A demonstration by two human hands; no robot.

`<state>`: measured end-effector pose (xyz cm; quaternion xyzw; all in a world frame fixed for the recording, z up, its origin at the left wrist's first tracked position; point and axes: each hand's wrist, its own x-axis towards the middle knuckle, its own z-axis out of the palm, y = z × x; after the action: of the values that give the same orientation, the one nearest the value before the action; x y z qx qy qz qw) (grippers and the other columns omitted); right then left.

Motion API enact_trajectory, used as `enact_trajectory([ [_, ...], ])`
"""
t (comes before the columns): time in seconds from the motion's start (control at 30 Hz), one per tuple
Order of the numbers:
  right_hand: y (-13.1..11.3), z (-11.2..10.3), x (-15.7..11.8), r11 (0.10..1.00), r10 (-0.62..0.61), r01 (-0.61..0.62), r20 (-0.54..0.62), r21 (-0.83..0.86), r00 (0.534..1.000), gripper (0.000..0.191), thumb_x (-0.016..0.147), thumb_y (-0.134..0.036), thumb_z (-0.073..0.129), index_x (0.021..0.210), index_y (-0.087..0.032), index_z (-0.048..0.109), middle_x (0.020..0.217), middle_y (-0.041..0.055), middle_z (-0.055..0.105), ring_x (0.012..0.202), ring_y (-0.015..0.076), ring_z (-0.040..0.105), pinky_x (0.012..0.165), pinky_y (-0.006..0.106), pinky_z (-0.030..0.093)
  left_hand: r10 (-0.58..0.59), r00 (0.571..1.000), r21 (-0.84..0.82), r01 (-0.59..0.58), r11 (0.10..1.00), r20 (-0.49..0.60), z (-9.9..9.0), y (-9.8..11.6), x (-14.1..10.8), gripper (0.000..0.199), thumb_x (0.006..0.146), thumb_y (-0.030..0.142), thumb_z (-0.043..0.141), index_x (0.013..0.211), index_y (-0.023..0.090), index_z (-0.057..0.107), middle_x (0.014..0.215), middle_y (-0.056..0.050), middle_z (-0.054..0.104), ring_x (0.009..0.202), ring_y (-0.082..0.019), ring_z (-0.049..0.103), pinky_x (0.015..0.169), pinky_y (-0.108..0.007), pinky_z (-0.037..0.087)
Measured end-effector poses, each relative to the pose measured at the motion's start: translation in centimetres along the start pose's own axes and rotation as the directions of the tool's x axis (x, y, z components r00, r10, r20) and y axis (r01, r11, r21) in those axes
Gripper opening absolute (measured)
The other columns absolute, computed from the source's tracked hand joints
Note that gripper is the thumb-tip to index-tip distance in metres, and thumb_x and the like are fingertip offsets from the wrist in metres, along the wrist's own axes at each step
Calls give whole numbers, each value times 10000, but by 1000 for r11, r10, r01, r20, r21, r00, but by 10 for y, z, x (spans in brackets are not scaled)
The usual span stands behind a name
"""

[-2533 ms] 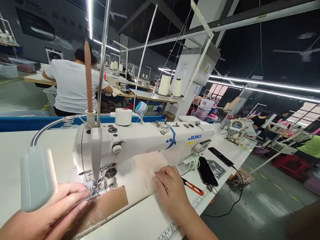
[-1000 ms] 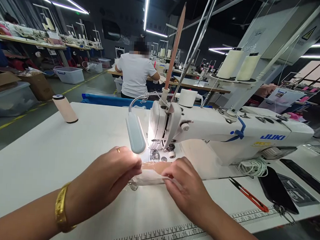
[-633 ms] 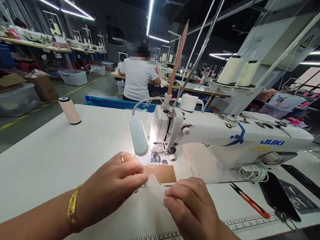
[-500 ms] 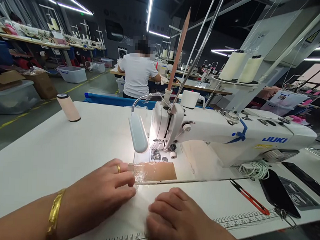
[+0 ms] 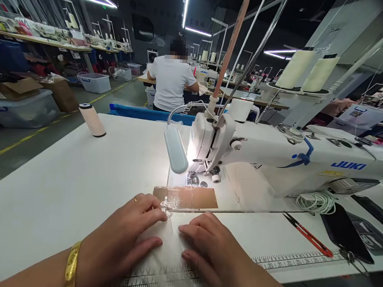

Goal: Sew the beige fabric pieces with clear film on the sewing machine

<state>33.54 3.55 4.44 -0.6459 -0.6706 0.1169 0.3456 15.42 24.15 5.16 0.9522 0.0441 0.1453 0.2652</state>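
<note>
Between my hands a thin, sheer white piece of fabric [image 5: 169, 249] lies on the white table and veils part of the printed ruler scale. My left hand [image 5: 125, 230], with a gold bangle, rests at its left side, thumb apart from the fingers. On its right side lies my right hand [image 5: 211, 247], fingers bent a little and thumb apart. Just beyond my left fingertips is a brown taped strip [image 5: 188, 197] on the bed of the sewing machine [image 5: 255, 142]. The needle area is lit, with the presser foot behind the strip.
Red-handled thread snips [image 5: 308, 235], a black phone [image 5: 347, 233] and a coil of pale cord [image 5: 317, 202] lie at the right. A peach thread cone [image 5: 92, 120] stands at the far left. A grey lamp [image 5: 175, 149] hangs beside the machine head. A person [image 5: 171, 82] sits beyond.
Both hands have opened out, their thumbs moving away from the fingers. More of the sheer fabric and the brown strip's left end now show. The camera view has shifted slightly.
</note>
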Motion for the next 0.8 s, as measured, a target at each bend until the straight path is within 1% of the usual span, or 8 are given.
enact_trajectory([
  [0.07, 1, 6, 5, 999, -30, 30, -12, -14, 999, 289, 1048, -211, 596, 1333, -260, 603, 1096, 60, 671, 941, 229, 583, 821, 384, 545, -10, 999, 30, 11, 999, -54, -1, 3, -2, 203, 980, 221, 567, 1141, 286, 672, 1236, -60, 626, 1148, -262, 582, 956, -364, 528],
  [0.1, 1, 7, 8, 999, -43, 43, -7, -30, 999, 295, 1036, -200, 600, 1325, -259, 615, 1101, 67, 663, 937, 233, 577, 809, 384, 543, -19, 999, 38, 20, 999, -48, -2, 4, -4, 180, 979, 221, 570, 1111, 284, 674, 1224, -56, 628, 1136, -261, 583, 949, -365, 525],
  [0.2, 3, 9, 17, 994, -12, 13, 5, -106, 1000, 215, 995, -180, 620, 1197, -229, 676, 1112, 96, 634, 942, 258, 555, 784, 403, 539, -62, 997, 24, 61, 998, 40, -3, 6, -8, 103, 966, 259, 613, 1045, 273, 679, 1210, -48, 647, 1083, -261, 600, 931, -376, 523],
  [0.27, 4, 8, 20, 990, 40, -41, -13, -133, 999, 184, 986, -158, 608, 1142, -213, 689, 1096, 105, 617, 948, 270, 543, 787, 421, 538, -81, 995, 23, 80, 997, 60, -2, 5, -10, 146, 940, 271, 645, 1080, 278, 687, 1242, -49, 649, 1094, -270, 604, 953, -397, 521],
  [0.4, 8, 7, 20, 992, 71, -75, -42, -102, 997, 283, 989, -111, 570, 1224, -227, 679, 1075, 93, 606, 948, 265, 532, 806, 432, 542, -53, 999, 33, 53, 998, -13, -3, 4, -9, 293, 925, 198, 579, 1178, 293, 693, 1251, -50, 654, 1110, -267, 607, 963, -403, 520],
  [0.5, 9, 10, 16, 995, 63, -68, -62, -76, 996, 341, 1000, -108, 558, 1303, -228, 655, 1099, 95, 611, 968, 264, 532, 829, 437, 544, -37, 998, 52, 40, 998, -60, -4, 5, -7, 267, 954, 201, 542, 1147, 284, 706, 1204, -48, 663, 1103, -261, 601, 957, -397, 507],
  [0.67, 7, 10, 15, 998, 43, -44, -13, -35, 999, 409, 1008, -141, 584, 1401, -249, 621, 1187, 93, 619, 1036, 261, 535, 887, 431, 535, -74, 997, 79, 73, 994, 2, 1, 3, -3, 161, 1019, 276, 550, 1013, 253, 709, 1100, -43, 671, 973, -250, 591, 872, -396, 454],
  [0.8, 2, 2, 20, 993, 109, -111, 38, 44, 993, 351, 1041, -171, 546, 1373, -243, 636, 1142, 75, 652, 1030, 254, 551, 914, 430, 523, -61, 998, 100, 59, 993, 10, 3, 0, 7, 152, 1030, 306, 575, 955, 228, 682, 985, -31, 659, 896, -248, 569, 826, -391, 409],
])
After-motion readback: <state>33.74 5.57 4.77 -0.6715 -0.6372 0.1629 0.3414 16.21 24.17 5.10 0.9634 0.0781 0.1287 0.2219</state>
